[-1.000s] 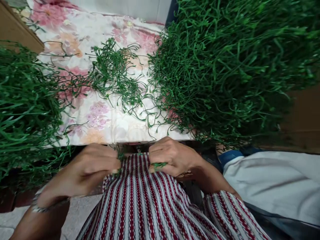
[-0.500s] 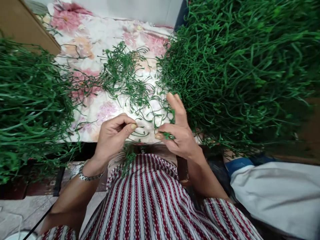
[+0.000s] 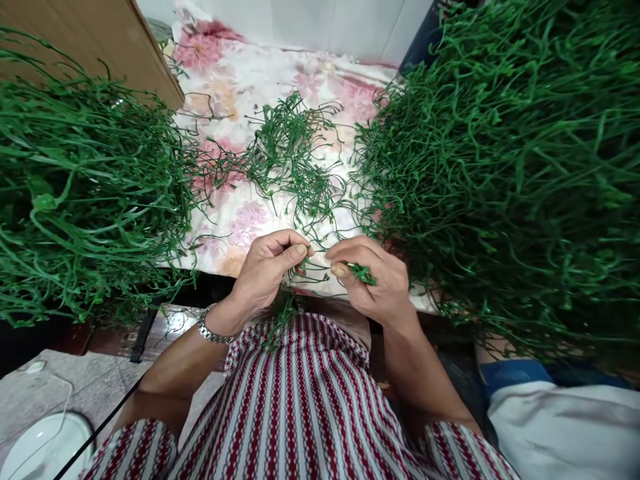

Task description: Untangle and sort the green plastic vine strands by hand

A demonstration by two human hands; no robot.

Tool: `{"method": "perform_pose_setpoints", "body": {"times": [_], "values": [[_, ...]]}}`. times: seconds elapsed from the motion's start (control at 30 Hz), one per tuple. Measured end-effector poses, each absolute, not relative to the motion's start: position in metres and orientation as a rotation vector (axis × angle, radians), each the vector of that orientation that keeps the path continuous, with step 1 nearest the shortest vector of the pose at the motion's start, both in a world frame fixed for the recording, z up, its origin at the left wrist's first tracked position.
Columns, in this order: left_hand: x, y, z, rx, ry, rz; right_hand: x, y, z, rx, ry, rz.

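Thin green stems are pinched between the thumb and fingers of my left hand [image 3: 273,270], and their ends stick out to the right. My right hand [image 3: 375,277], close beside it, is curled around a small bunch of green stems [image 3: 361,273] that shows between thumb and fingers. The fingertips of both hands are near each other over the front edge of the flowered cloth [image 3: 240,233]. Just beyond them lies a loose small pile of green stems [image 3: 290,147]. More stems [image 3: 283,313] hang below my left hand, over the striped garment.
Large heaps of green stems rise at the left [image 3: 90,200] and right [image 3: 510,167]. A cardboard piece [image 3: 100,40] stands at the back left. Someone in white and blue clothing [image 3: 565,427] is at the lower right. A round white object [image 3: 47,447] is at the lower left.
The raised fingers of my right hand have come down and curled inward, toward my left hand. The whole view has shifted, so the cloth and heaps appear farther right.
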State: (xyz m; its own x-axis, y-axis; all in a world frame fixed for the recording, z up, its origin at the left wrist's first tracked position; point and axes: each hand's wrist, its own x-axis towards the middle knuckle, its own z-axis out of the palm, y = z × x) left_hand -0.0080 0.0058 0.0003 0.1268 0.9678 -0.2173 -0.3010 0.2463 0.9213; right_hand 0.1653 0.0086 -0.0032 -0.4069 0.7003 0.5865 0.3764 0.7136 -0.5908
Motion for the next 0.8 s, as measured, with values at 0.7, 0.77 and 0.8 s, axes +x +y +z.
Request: {"method": "perform_pose_setpoints", "body": {"times": [0.7, 0.77, 0.8], "values": [[-0.018, -0.007, -0.007, 1.511, 1.181, 1.144, 0.144, 0.000, -0.023, -0.969, -1.963, 0.590], [-0.021, -0.008, -0.007, 1.397, 1.143, 1.014, 0.143, -0.001, -0.024, -0.925, -1.985, 0.552], [-0.022, -0.007, -0.007, 1.321, 1.112, 0.973, 0.143, -0.002, -0.025, -0.900, -2.001, 0.526]]}}
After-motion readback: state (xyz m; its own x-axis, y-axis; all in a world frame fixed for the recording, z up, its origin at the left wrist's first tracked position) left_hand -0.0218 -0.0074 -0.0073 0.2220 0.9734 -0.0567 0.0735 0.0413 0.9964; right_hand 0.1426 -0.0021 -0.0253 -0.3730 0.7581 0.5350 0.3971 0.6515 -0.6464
